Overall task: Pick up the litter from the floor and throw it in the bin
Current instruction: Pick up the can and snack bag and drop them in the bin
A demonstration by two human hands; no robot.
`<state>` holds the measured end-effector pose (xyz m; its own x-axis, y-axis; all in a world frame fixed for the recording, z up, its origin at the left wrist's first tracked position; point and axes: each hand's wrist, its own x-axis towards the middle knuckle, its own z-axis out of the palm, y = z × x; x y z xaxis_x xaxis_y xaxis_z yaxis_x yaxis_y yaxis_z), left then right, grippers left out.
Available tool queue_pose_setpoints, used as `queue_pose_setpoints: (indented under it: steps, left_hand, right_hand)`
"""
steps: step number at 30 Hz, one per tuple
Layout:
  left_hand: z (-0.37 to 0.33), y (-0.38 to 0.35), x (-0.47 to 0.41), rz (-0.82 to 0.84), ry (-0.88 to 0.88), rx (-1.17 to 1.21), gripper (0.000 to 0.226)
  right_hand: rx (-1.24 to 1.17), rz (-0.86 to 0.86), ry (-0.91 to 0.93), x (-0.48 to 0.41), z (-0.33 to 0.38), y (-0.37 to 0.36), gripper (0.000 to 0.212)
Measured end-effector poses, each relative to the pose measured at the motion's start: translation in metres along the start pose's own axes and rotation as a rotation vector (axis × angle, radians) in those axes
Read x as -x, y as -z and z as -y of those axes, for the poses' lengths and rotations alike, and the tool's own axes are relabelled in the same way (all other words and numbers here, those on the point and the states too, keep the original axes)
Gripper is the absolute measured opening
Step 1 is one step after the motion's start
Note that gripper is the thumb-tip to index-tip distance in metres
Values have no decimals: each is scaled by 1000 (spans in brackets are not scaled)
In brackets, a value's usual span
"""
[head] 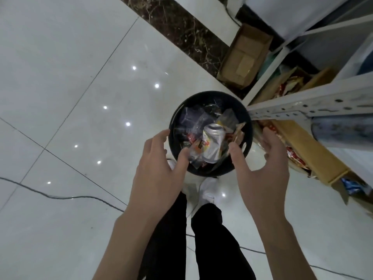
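Note:
A round black bin [247, 126] stands on the white tiled floor just ahead of my feet. Inside it lie a silver drinks can [213, 142], clear plastic bags [191, 120] and coloured wrappers [238, 132]. My left hand [159, 164] hovers over the bin's near left rim with fingers spread and relaxed, its thumb beside a clear wrapper with an orange print [194, 153]. My right hand [262, 164] is held over the near right rim, palm turned inward and fingers loose, with its thumb close to a brown wrapper. Neither hand grips anything.
A white metal shelf frame [302, 111] stands right of the bin, with cardboard boxes and snack packets [292, 158] on its low level. An open cardboard box [242, 57] lies behind the bin. A thin black cable [60, 197] crosses the floor at left. My white shoes [207, 190] are below the bin.

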<state>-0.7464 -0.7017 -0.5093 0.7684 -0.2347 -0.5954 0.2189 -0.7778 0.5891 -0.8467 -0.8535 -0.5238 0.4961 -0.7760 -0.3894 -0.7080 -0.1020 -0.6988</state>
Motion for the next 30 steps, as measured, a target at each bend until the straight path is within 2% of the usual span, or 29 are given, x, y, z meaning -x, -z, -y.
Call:
queue_pose_setpoints:
  steps: [11,22,30]
  left_hand:
    - [-96,81,83,-142,-140,22,51]
    - [-205,181,220,-299,-301,60,49]
    - [-259,228,331,-407,-474,83,49]
  right_hand:
    - [-102,28,187,43,112,79,57]
    - [-197,64,413,125,247,208,54]
    - [-286,59,523,200,298,303,51]
